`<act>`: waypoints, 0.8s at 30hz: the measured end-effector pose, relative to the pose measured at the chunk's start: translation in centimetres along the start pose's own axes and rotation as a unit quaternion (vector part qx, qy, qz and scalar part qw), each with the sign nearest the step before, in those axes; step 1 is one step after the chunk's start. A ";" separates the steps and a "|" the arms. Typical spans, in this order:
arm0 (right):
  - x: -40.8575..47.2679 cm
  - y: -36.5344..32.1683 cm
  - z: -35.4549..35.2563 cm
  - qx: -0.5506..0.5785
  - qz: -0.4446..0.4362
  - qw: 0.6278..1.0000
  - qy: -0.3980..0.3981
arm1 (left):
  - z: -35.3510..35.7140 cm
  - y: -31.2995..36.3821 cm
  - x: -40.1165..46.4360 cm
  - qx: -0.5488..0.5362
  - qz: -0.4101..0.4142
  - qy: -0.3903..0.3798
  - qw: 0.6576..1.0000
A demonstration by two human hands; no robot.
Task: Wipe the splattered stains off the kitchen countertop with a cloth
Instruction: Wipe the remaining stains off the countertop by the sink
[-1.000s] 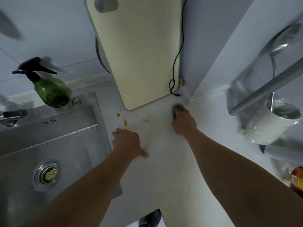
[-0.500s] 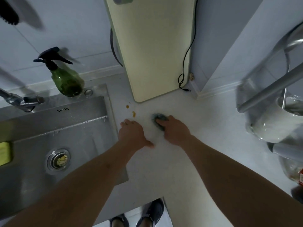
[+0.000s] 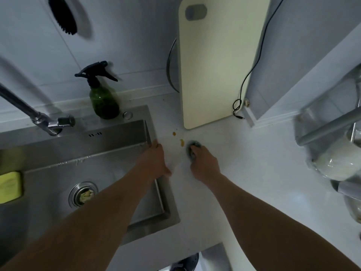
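My left hand (image 3: 154,161) lies flat on the sink (image 3: 97,153) rim, fingers straight and together. My right hand (image 3: 203,163) presses the cloth (image 3: 192,148) onto the tabletop (image 3: 254,173), fingers curled over it. Yellow stains (image 3: 182,142) sit just at its 10 o'clock, cutting board (image 3: 218,65) farther at 12.

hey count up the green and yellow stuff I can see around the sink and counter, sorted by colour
Green: 1, the spray bottle behind the sink.
Yellow: 4, the sponge at the sink's left edge, the scraps in the drain, and two stains on the countertop.
Total: 5
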State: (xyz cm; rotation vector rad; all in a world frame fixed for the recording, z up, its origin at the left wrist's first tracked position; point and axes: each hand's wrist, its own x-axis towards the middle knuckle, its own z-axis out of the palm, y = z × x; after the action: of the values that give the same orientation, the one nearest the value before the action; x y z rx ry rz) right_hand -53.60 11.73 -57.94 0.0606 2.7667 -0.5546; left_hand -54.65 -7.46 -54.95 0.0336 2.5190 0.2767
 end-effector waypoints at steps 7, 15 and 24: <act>2.9 -6.7 -1.3 0.016 -0.072 0.995 0.064 | 1.1 -0.3 1.4 0.030 -0.004 0.014 0.999; 7.2 -9.5 1.8 -0.074 -0.063 0.995 0.010 | 3.0 -1.6 3.0 0.076 0.012 0.060 0.995; 0.7 3.2 -1.4 -0.061 0.109 0.991 0.058 | 1.9 -0.6 2.7 0.133 0.016 0.028 0.991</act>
State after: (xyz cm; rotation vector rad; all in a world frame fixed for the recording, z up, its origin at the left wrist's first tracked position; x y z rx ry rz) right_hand -54.38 15.27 -58.09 0.3722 2.8504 -0.3342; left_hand -55.72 -7.49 -58.11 0.1739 2.5972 -0.0472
